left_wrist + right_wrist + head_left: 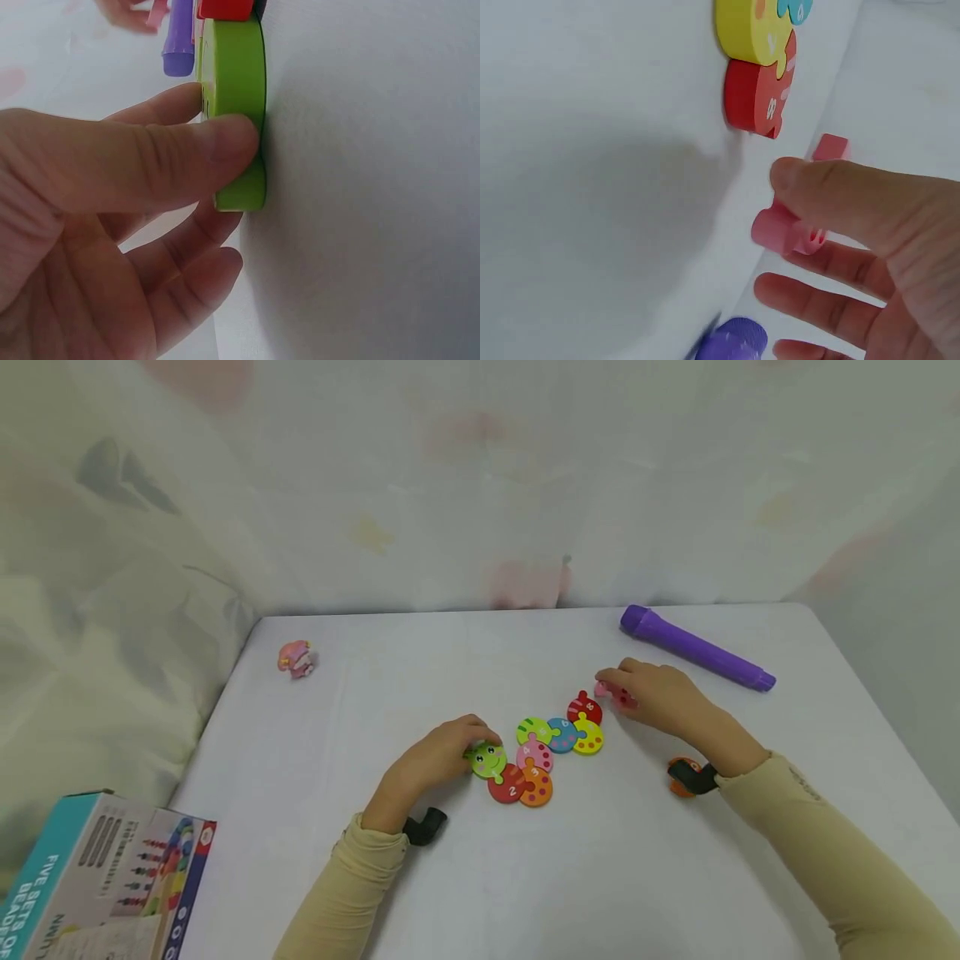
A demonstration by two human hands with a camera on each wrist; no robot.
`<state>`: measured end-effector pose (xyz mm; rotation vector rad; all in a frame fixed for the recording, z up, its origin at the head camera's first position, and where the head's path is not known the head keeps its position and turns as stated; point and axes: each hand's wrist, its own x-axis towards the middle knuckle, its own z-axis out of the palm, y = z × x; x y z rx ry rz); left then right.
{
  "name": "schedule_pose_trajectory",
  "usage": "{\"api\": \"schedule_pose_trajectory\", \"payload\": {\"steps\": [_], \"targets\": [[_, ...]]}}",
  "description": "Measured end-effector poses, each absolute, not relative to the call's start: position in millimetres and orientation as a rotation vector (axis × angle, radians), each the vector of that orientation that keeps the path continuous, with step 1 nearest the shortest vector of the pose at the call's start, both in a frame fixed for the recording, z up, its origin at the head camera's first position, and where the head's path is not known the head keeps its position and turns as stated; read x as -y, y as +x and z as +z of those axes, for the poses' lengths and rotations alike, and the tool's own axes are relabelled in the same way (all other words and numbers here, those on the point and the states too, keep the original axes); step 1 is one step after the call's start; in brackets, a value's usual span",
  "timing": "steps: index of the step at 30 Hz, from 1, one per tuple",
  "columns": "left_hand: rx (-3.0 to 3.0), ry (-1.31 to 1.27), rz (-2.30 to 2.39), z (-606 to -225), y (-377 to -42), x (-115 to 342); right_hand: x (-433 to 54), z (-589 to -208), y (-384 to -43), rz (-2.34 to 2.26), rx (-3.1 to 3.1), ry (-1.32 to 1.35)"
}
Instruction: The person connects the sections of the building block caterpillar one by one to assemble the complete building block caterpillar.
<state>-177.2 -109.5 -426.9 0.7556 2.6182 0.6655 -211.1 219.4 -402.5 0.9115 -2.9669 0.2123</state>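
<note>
A chain of numbered caterpillar puzzle pieces lies joined on the table. It starts at a green smiling head piece (pixel 489 762) and runs through a red piece (pixel 507 787), orange, pink, green, blue and yellow ones to a red piece marked 8 (pixel 757 101). My left hand (pixel 437 755) pinches the head piece's edge between thumb and fingers, the piece staying flat on the table. Just right of the red 8 piece, my right hand (pixel 663 700) holds a pink puzzle piece (pixel 774 231) between thumb and fingers, apart from the chain. Its number is hidden.
An orange round piece (pixel 677 789) lies under my right wrist, partly covered by the black wrist camera. Behind my right hand rests a purple tube (pixel 697 648). A small pink figurine (pixel 296 658) stands back left, and a toy box (pixel 112 868) sits front left.
</note>
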Motion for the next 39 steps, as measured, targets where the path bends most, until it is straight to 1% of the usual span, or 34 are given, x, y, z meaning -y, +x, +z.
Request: {"api": "schedule_pose_trajectory", "payload": {"steps": [5,9,16,28,39], "targets": [[-2.614,0.771,0.681,-426,-177,110,-204,-405,-229,0.200,3.025,0.915],[-2.617,0.752,0.666,-425,-176,110,-196,-407,-236,0.163,3.060,0.957],[-2.628,0.745,0.649,-427,-177,108,-190,-406,-238,0.104,3.095,1.004],[-2.620,0.744,0.679,-426,-175,109,-184,-403,-244,-0.158,3.111,1.069],[-2.618,0.746,0.672,-427,-176,109,-177,-397,-245,-0.257,3.097,1.139]]}}
